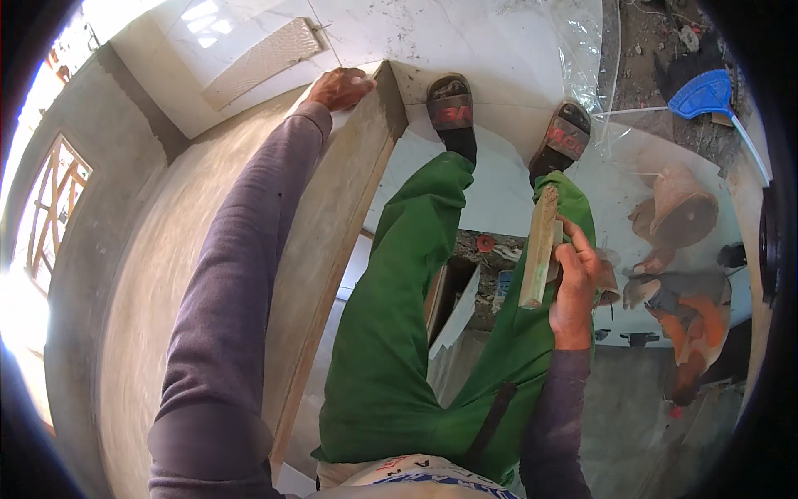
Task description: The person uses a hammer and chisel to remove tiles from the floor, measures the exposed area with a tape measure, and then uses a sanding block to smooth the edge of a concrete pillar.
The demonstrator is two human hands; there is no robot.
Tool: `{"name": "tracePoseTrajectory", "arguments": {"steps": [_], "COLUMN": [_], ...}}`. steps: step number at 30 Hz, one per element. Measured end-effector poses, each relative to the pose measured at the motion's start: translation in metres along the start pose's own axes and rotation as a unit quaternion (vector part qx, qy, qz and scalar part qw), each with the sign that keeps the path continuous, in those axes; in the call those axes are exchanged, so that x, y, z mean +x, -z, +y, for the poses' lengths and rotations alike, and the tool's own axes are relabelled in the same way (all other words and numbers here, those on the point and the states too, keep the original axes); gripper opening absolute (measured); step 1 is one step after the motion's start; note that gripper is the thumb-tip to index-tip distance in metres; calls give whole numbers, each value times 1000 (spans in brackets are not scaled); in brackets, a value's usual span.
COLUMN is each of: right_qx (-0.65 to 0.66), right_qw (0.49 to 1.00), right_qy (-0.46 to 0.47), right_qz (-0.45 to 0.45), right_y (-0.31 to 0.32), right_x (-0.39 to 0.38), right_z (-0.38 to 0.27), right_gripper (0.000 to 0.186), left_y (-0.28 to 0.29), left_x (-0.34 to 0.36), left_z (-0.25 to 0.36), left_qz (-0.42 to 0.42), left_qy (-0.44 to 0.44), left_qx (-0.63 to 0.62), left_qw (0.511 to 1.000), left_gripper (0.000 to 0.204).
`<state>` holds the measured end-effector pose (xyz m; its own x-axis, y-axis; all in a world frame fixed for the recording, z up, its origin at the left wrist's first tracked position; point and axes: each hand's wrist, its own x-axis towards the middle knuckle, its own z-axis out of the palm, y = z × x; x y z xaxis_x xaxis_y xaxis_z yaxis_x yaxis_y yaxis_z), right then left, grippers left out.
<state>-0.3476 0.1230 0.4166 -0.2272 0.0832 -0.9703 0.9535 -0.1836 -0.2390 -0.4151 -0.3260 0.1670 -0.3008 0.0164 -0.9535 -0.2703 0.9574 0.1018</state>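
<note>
My left hand (337,90) is at the far end of a grey plastered ledge (332,224), its fingers bent over something white that is mostly hidden by the hand. The left forearm lies along the ledge's surface. My right hand (576,283) is closed on a wooden float (542,249), a narrow tool seen edge-on with mortar crusted on it. The float is held upright above my right leg, away from the ledge. Its grip is partly hidden behind my fingers.
A pale tile strip (266,62) lies beyond my left hand. At right are a blue dustpan (702,93) on a long handle, a tipped bucket (686,208) and a crouching person with orange sleeves (702,320). Plastic sheeting (582,50) covers floor tiles; rubble (648,50) lies beyond.
</note>
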Motion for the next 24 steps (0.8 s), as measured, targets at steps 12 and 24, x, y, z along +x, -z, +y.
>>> {"name": "tracePoseTrajectory", "arguments": {"steps": [12,24], "right_qx": [-32,-35], "right_qw": [999,999], "right_qy": [-10,-7], "right_qz": [0,12], "right_y": [-9,-6], "right_x": [3,3], "right_z": [3,7], "right_gripper": [45,46], "left_y": [-7,-9], "left_x": [-7,-13], "left_z": [10,3], "left_qz": [45,55], "left_qy": [16,23], "left_qx": [45,58], "left_qw": [998,997], "left_gripper": [53,53]}}
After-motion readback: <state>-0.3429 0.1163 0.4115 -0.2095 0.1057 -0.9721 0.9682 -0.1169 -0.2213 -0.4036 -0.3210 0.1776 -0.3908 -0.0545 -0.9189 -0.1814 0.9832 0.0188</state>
